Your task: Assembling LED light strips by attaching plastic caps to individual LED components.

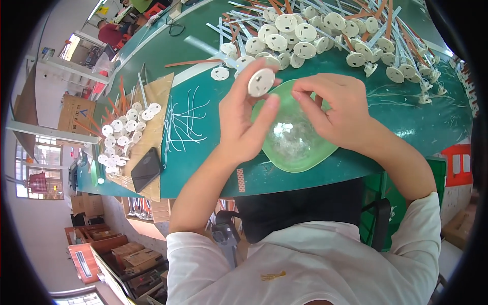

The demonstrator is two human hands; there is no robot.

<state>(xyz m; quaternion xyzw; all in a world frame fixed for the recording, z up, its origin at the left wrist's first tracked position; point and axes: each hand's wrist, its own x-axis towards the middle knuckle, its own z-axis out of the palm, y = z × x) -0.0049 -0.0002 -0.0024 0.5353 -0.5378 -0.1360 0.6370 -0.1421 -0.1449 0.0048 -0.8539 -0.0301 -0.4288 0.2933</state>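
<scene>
Held disc (260, 82): just one, white and round with dark slots, up off the green table (178, 180), right by the upper left rim of the green bowl (300, 165).
Bowl: one, see-through-ish and shiny, sitting in front of the person.
Big pile (305, 32): white discs on brown and pale strips, easily dozens, way too tangled for a proper count.
Small pile (131, 125): roughly twenty more discs, bunched on a piece of cardboard (158, 92) over on the left.
White wires (178, 121): one loose bunch beside the cardboard, crossing too much to count.
Phone (146, 170): one, black, or at least it looks like a phone, lying on the cardboard.
Left hand (244, 119): partly curled, thumb and fingers clamped on the held disc, its slotted face to the camera. A blurry pale strip pokes out past it, can't tell if they're joined.
Right hand (338, 104): over the bowl, well clear of the left one, thumb and fingertips pinched together. Can't tell if anything tiny is in there.
Writing: carton (76, 113) at far left has a blue mark, white shirt (305, 254) has a small yellow one, too small to make out.
</scene>
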